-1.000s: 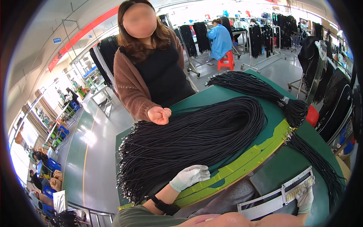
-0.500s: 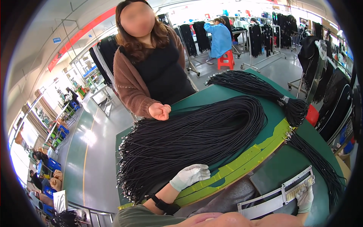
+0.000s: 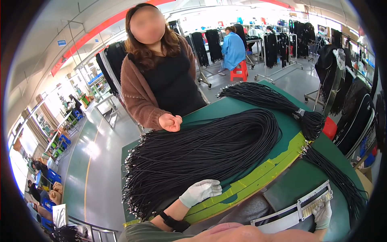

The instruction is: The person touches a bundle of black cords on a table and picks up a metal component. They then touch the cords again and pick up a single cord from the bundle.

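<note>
My left hand (image 3: 200, 192), in a white glove, rests at the table's near edge beside a large pile of black cords (image 3: 193, 151). Its fingers are stretched out and hold nothing. Low on the right, my right hand (image 3: 322, 215), also gloved, grips the end of a long silver metal frame (image 3: 278, 220). A row of small pale yellowish pieces (image 3: 316, 204) sits in the frame's right section. The cords lie looped to the right, and their silver metal-tipped ends (image 3: 128, 177) fan out on the left.
Yellow-green tape (image 3: 258, 173) runs along the green table's (image 3: 296, 90) near edge. A tied bundle of black cords (image 3: 266, 93) lies at the back, a thinner bundle (image 3: 334, 173) at the right. Across the table a person (image 3: 161, 80) stands, one hand (image 3: 170, 122) by the pile.
The view has shifted slightly. My hands keep nearly the same pose, the right one still on the metal frame. In the background, the seated person in blue sits more upright, one arm lowered.
</note>
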Motion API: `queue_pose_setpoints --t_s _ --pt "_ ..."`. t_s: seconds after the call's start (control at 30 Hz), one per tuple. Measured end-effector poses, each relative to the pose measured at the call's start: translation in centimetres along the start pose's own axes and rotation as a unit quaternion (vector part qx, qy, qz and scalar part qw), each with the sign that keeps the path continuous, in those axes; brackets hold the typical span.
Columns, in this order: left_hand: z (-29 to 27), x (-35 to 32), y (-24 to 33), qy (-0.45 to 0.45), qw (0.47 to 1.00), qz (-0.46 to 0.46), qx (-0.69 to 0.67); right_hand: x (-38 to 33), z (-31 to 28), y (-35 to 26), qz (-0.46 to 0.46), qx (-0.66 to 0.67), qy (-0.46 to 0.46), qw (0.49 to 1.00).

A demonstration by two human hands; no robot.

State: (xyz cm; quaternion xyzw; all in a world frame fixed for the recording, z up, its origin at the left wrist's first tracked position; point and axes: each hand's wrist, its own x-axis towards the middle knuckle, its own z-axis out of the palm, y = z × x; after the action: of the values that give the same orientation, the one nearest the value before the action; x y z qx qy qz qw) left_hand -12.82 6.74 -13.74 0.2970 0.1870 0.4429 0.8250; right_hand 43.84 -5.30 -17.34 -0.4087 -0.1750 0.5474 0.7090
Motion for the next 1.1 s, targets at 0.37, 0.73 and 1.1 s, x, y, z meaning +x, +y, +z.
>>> queue_pose_setpoints --t_s 0.37,0.73,1.1 --pt "0.1 0.3 0.0 -0.009 1.0 0.006 0.011 0.2 0.3 -0.2 -0.003 0.002 0.016 1.0" --pt "-0.2 -0.2 -0.3 -0.015 1.0 0.001 0.009 -0.4 0.8 -0.6 0.012 -0.048 0.002 0.999" --pt "-0.5 0.1 -0.3 -0.015 1.0 -0.002 -0.004 -0.9 2.8 -2.0 0.063 -0.063 -0.04 0.995"
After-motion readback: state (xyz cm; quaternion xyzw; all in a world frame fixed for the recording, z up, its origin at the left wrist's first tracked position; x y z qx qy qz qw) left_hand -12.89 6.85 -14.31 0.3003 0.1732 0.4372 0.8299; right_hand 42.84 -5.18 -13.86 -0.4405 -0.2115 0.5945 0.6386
